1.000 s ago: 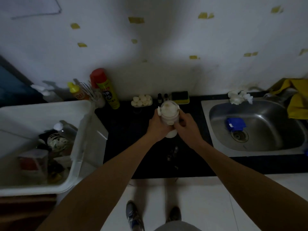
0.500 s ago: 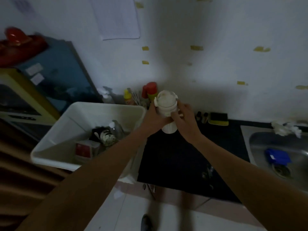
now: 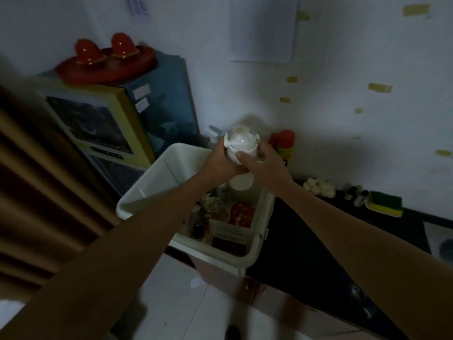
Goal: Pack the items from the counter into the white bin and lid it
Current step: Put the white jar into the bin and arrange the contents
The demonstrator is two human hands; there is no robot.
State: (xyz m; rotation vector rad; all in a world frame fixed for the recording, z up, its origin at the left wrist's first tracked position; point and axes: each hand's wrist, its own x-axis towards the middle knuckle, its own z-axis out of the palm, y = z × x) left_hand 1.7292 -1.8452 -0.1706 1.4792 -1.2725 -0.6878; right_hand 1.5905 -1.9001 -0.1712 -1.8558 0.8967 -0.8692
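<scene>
A white lidded jar (image 3: 241,146) is held upright above the white bin (image 3: 157,177). My left hand (image 3: 218,163) grips its left side and my right hand (image 3: 263,163) wraps its right side. The bin stands at the left end of the black counter (image 3: 306,241) and holds several items, among them a red-lidded tub (image 3: 242,213) and a patterned bundle (image 3: 210,202). On the counter by the wall lie white balls (image 3: 318,186), small dark bottles (image 3: 355,193) and a green and yellow sponge (image 3: 386,204). No bin lid is visible.
A red spray can (image 3: 284,143) stands behind the bin against the wall. A blue and yellow cabinet (image 3: 117,123) with a red tray (image 3: 105,67) on top is at the left. A sink corner (image 3: 438,241) shows at the right edge.
Both hands have carried the white jar leftward from over the counter to above the bin. The view has turned left, so the sink has slid to the right edge.
</scene>
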